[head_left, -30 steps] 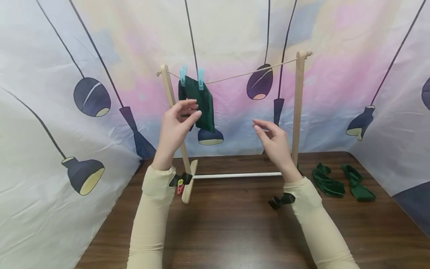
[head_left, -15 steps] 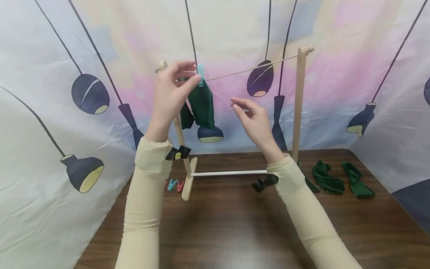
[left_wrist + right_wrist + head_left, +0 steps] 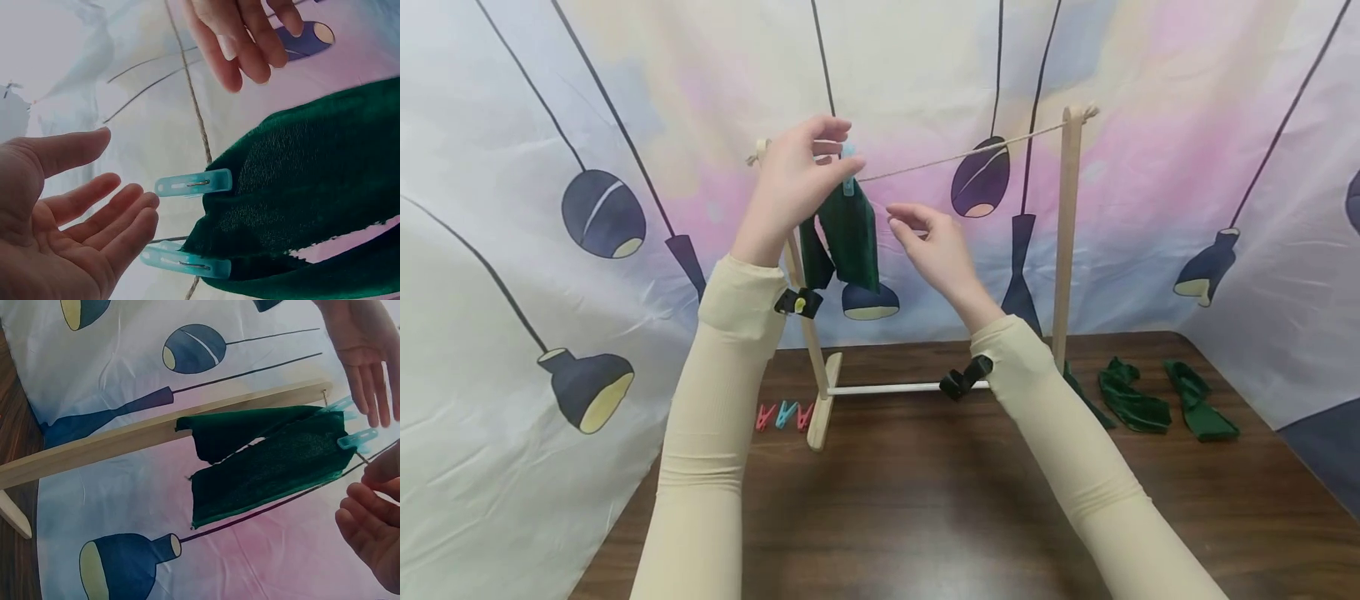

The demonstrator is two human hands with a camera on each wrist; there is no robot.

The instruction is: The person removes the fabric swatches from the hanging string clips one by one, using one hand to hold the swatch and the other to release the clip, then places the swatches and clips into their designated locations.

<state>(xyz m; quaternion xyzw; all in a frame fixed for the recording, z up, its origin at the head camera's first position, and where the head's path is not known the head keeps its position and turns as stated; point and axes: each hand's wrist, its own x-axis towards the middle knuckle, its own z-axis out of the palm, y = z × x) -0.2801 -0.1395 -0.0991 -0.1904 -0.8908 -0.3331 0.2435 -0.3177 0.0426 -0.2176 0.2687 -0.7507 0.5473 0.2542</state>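
A dark green velvety cloth point(image 3: 853, 237) hangs from a rope line point(image 3: 955, 158), in two parts with a gap between them. Two light-blue clothespins fasten it: the nearer clothespin point(image 3: 215, 180) and a second clothespin point(image 3: 212, 267) beside it. My left hand point(image 3: 797, 183) is raised at the pins, thumb and fingers apart; the left wrist view shows it holding nothing, fingertips close to the nearer clothespin. To the right of the cloth, my right hand point(image 3: 940, 254) is held up with fingers loosely bent. Nothing shows in it, and it stands apart from the cloth.
The rope runs between two wooden posts, the right post point(image 3: 1066, 242) and a left post partly behind my arm. A white rod point(image 3: 880, 389) joins them below. Pink and blue clothespins point(image 3: 785, 414) lie at left. Several green cloths point(image 3: 1131, 400) lie at right on the table point(image 3: 910, 517).
My left hand has risen from the cloth's middle to the clothespins. My right hand has moved left and up towards the cloth. The cloth stays pinned on the rope.
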